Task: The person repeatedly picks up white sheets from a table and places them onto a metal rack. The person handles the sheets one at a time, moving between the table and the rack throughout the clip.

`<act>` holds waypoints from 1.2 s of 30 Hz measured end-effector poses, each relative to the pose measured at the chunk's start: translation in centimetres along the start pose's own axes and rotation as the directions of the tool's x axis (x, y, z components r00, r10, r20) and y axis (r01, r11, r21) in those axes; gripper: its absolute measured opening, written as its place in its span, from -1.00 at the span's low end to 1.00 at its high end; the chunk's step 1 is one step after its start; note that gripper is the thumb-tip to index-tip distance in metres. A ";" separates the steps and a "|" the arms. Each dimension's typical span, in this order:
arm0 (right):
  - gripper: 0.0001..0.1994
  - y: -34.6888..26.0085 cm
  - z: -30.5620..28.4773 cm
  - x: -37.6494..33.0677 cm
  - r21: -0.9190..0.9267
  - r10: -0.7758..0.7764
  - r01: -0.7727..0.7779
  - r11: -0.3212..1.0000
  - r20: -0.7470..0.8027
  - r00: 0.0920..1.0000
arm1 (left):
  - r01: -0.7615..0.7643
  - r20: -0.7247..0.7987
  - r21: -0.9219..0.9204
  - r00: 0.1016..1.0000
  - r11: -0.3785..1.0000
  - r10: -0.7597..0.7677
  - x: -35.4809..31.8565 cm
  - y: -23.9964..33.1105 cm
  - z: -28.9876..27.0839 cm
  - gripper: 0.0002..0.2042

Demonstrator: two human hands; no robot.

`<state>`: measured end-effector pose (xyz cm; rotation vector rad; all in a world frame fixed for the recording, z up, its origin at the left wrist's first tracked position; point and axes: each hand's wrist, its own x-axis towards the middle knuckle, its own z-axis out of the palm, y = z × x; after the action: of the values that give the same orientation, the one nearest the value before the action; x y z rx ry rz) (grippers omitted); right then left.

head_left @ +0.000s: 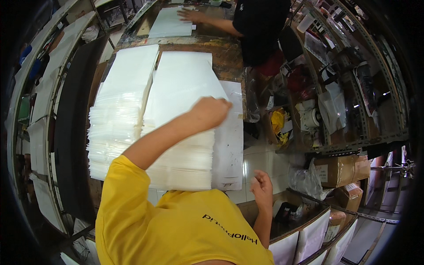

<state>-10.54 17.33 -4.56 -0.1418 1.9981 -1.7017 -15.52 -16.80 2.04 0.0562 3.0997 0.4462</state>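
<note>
Two tall piles of thin, translucent white sheets stand side by side in front of me, a left stack (115,128) and a right stack (181,165). Across the right stack reaches my left hand (211,112), closed at the right corner of its top sheet (181,84). That sheet's right edge slants out toward my fingers, which pinch it. Lower down, beyond the right side of the table, my right hand (263,183) hangs in the air with loosely bent fingers apart. Nothing shows in it.
Under the stacks lies a large pale board (229,145) on the worn wooden table (227,46). At the far end, a co-worker's hand (190,16) rests on other sheets (170,22). Shelves (353,88) line the right, above cardboard boxes (338,171). A dark panel (75,132) stands left.
</note>
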 end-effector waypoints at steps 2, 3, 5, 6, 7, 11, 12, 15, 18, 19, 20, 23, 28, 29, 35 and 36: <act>-0.62 -2.0 2.4 0.1 0.130 -0.107 0.083 0.988 0.193 0.975 | -0.084 0.001 -0.228 0.996 0.970 0.087 0.0 3.1 2.5 -0.77; -0.61 -3.1 3.3 0.1 0.046 -0.135 0.128 0.991 0.265 0.955 | -0.107 0.040 -0.329 0.991 0.938 0.127 -0.3 4.7 3.0 -0.77; -0.58 -4.9 4.8 0.0 -0.113 -0.164 0.229 0.967 0.410 0.897 | -0.073 0.029 -0.452 0.995 0.889 0.097 -0.9 7.3 5.4 -0.76; -0.60 -5.1 5.5 0.0 -0.154 -0.153 0.230 0.961 0.398 0.905 | -0.065 0.025 -0.512 0.996 0.857 0.091 -1.1 8.3 6.7 -0.76; -0.62 -5.2 6.0 0.0 -0.195 -0.141 0.229 0.954 0.384 0.913 | -0.052 0.020 -0.543 0.997 0.838 0.075 -1.2 9.0 7.9 -0.76; -0.70 -1.0 5.0 -0.6 -0.215 -0.046 0.102 0.971 0.250 0.967 | -0.044 -0.012 -0.638 0.999 0.768 0.048 -2.4 11.1 10.5 -0.76; -0.73 -0.7 4.7 -0.8 -0.211 -0.035 0.083 0.974 0.219 0.975 | -0.053 -0.023 -0.653 0.998 0.756 0.050 -2.6 11.4 10.8 -0.75; -0.80 -0.2 3.8 -1.5 -0.209 -0.009 0.039 0.977 0.145 0.989 | -0.021 0.046 -0.671 0.997 0.741 0.070 -2.7 12.2 11.6 -0.73; -0.82 0.2 3.2 -1.8 -0.234 0.000 0.028 0.972 0.119 0.993 | -0.029 0.049 -0.663 0.995 0.748 0.082 -2.9 13.2 11.6 -0.73; -0.83 0.1 3.0 -1.8 -0.242 0.002 0.025 0.970 0.112 0.994 | -0.037 0.041 -0.665 0.995 0.746 0.086 -3.0 13.6 11.5 -0.72; -0.83 0.1 2.8 -2.0 -0.250 0.004 0.022 0.968 0.105 0.994 | -0.044 0.034 -0.667 0.995 0.743 0.090 -3.1 14.1 11.4 -0.72; -0.84 1.2 1.5 -2.1 -0.220 -0.036 0.049 0.974 0.063 0.997 | -0.103 -0.035 -0.676 0.994 0.730 0.107 -3.6 15.1 10.5 -0.68; -0.85 2.8 -2.5 -2.5 -0.197 -0.028 -0.007 0.980 -0.172 0.985 | -0.176 -0.028 -0.749 0.972 0.638 0.235 -4.8 14.9 7.3 -0.52; -0.85 3.4 -3.7 -2.7 -0.198 -0.013 -0.035 0.980 -0.234 0.972 | -0.176 -0.027 -0.762 0.970 0.623 0.242 -5.1 14.7 6.8 -0.53; -0.88 11.9 -11.8 -5.5 -0.184 -0.093 -0.023 0.983 -0.592 0.800 | 0.046 0.127 -0.855 0.984 0.517 0.122 -7.0 11.8 4.3 -0.57; -0.89 12.7 -12.2 -6.1 -0.145 -0.060 -0.043 0.988 -0.639 0.767 | 0.102 0.160 -0.873 0.984 0.477 0.082 -7.3 11.2 4.1 -0.58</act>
<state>-7.52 33.29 -13.62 0.4524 2.6181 -1.7500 -7.76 -5.17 1.33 0.0588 2.2793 1.8479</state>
